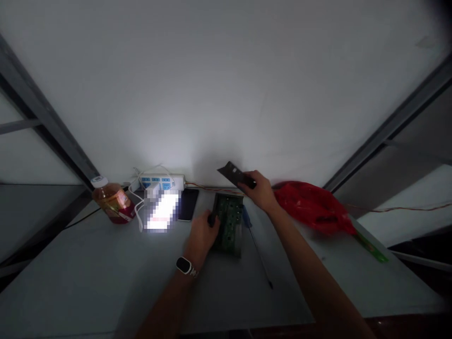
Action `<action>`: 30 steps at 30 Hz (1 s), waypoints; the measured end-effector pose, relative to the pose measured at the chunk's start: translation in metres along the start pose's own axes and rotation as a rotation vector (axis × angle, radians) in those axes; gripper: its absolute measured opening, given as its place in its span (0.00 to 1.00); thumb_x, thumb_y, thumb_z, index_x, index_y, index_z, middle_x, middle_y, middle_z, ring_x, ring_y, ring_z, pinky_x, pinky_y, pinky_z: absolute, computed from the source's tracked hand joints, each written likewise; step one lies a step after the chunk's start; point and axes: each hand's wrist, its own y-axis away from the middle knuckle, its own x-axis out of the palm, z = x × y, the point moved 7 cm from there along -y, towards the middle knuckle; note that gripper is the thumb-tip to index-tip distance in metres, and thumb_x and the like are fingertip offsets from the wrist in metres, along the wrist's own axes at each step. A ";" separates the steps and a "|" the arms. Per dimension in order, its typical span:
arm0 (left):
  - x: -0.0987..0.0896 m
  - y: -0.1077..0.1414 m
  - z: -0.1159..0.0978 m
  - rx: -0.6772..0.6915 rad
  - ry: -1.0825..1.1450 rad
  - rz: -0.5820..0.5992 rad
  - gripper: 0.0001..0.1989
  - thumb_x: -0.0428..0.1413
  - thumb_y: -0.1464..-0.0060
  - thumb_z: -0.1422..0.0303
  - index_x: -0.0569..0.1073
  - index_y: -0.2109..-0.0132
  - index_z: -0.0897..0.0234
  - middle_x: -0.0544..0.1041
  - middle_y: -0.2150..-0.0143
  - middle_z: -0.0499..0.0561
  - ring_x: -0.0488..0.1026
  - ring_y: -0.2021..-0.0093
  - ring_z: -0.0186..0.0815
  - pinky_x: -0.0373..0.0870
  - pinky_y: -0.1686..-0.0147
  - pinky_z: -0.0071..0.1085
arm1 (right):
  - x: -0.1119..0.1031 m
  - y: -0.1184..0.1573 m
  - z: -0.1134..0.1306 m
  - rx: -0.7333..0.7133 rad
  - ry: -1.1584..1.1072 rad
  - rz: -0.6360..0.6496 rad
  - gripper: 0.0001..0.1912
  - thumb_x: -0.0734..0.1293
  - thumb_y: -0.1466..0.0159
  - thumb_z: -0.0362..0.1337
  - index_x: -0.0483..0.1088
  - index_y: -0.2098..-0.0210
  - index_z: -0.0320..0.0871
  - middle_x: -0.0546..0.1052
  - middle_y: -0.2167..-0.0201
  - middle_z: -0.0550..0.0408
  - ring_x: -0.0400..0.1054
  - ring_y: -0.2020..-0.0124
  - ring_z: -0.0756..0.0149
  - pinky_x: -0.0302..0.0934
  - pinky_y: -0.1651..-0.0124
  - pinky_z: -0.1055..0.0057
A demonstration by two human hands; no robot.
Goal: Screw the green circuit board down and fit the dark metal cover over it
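Observation:
A green circuit board (pixel 229 221) in a dark frame lies on the table in front of me. My left hand (pixel 205 235) is closed on its left edge, beside a narrow black piece; the fingertips are partly hidden. My right hand (pixel 259 190) grips a dark flat panel (pixel 233 173) and holds it raised and tilted above the far end of the board. The panel is apart from the board. Just right of the board lies a long screwdriver (pixel 257 245) with a blue handle, its shaft pointing toward me.
A white power strip (pixel 179 181) with cables stands by the wall. A lit, blurred-out screen (pixel 162 212) and a dark phone (pixel 188 205) are near it. On the left is a bottle (pixel 115 202) with a white cap; a red plastic bag (pixel 310 207) lies at right, green strip protruding.

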 end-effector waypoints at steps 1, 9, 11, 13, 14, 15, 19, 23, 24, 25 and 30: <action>0.001 0.000 0.002 -0.017 0.065 -0.011 0.09 0.52 0.40 0.63 0.72 0.61 0.64 0.75 0.73 0.50 0.71 0.72 0.36 0.60 0.71 0.30 | -0.017 0.003 0.001 0.032 -0.044 -0.082 0.17 0.71 0.40 0.43 0.75 0.54 0.42 0.77 0.61 0.49 0.71 0.60 0.59 0.65 0.54 0.62; 0.020 -0.003 0.023 -0.101 0.478 -0.043 0.27 0.53 0.40 0.54 0.64 0.41 0.68 0.77 0.62 0.54 0.74 0.66 0.37 0.68 0.66 0.31 | -0.009 0.074 -0.038 0.752 -0.901 -0.145 0.21 0.71 0.43 0.52 0.77 0.59 0.41 0.82 0.63 0.47 0.77 0.61 0.54 0.71 0.57 0.59; 0.022 -0.003 0.025 -0.121 0.564 -0.058 0.29 0.51 0.39 0.51 0.63 0.40 0.67 0.78 0.59 0.56 0.75 0.64 0.38 0.70 0.65 0.32 | 0.016 0.096 -0.042 0.897 -0.965 -0.056 0.20 0.71 0.43 0.52 0.77 0.63 0.41 0.82 0.65 0.47 0.78 0.61 0.51 0.72 0.58 0.58; 0.021 -0.003 0.024 -0.127 0.600 -0.085 0.28 0.48 0.38 0.50 0.63 0.41 0.67 0.78 0.57 0.58 0.76 0.62 0.38 0.72 0.62 0.33 | 0.036 0.110 -0.038 0.924 -0.996 0.039 0.20 0.70 0.42 0.52 0.77 0.61 0.42 0.83 0.63 0.46 0.78 0.58 0.50 0.72 0.56 0.57; 0.019 -0.002 0.024 -0.124 0.596 -0.101 0.28 0.47 0.37 0.49 0.63 0.41 0.67 0.78 0.56 0.58 0.76 0.60 0.39 0.72 0.60 0.34 | 0.043 0.115 -0.036 0.921 -1.000 0.063 0.20 0.71 0.42 0.52 0.77 0.61 0.42 0.83 0.64 0.46 0.78 0.57 0.49 0.72 0.55 0.56; 0.017 -0.002 0.023 -0.120 0.583 -0.115 0.28 0.46 0.36 0.49 0.63 0.40 0.67 0.78 0.54 0.59 0.76 0.58 0.39 0.72 0.58 0.35 | 0.048 0.119 -0.033 0.919 -1.001 0.083 0.21 0.71 0.42 0.53 0.78 0.61 0.42 0.83 0.64 0.46 0.78 0.57 0.49 0.72 0.55 0.56; 0.014 0.000 0.019 -0.094 0.540 -0.121 0.26 0.44 0.35 0.52 0.63 0.40 0.67 0.76 0.49 0.61 0.75 0.52 0.41 0.71 0.52 0.38 | 0.062 0.127 -0.025 0.902 -1.030 0.112 0.22 0.70 0.42 0.55 0.78 0.60 0.43 0.83 0.63 0.47 0.77 0.54 0.50 0.72 0.54 0.57; 0.015 0.001 0.018 -0.080 0.522 -0.122 0.25 0.45 0.35 0.53 0.64 0.40 0.66 0.77 0.49 0.60 0.76 0.52 0.42 0.71 0.52 0.39 | 0.067 0.131 -0.025 0.916 -1.033 0.089 0.22 0.71 0.43 0.56 0.78 0.60 0.45 0.83 0.63 0.48 0.76 0.52 0.49 0.72 0.53 0.56; 0.015 0.001 0.018 -0.086 0.523 -0.118 0.25 0.45 0.35 0.53 0.64 0.40 0.66 0.77 0.49 0.61 0.76 0.52 0.43 0.72 0.52 0.39 | 0.067 0.131 -0.025 0.911 -1.026 0.079 0.22 0.71 0.44 0.56 0.78 0.60 0.45 0.83 0.63 0.48 0.76 0.52 0.49 0.72 0.53 0.56; 0.016 0.001 0.019 -0.095 0.525 -0.117 0.25 0.45 0.35 0.53 0.64 0.40 0.66 0.77 0.49 0.60 0.76 0.52 0.42 0.72 0.53 0.39 | 0.066 0.131 -0.025 0.901 -1.018 0.072 0.23 0.71 0.44 0.57 0.78 0.60 0.45 0.83 0.63 0.48 0.76 0.52 0.49 0.72 0.53 0.56; 0.014 0.002 0.017 -0.092 0.515 -0.122 0.25 0.44 0.34 0.52 0.64 0.40 0.65 0.76 0.48 0.60 0.76 0.52 0.42 0.72 0.52 0.38 | 0.067 0.130 -0.023 0.837 -0.976 0.100 0.23 0.69 0.42 0.58 0.77 0.58 0.47 0.82 0.61 0.49 0.75 0.50 0.50 0.72 0.52 0.56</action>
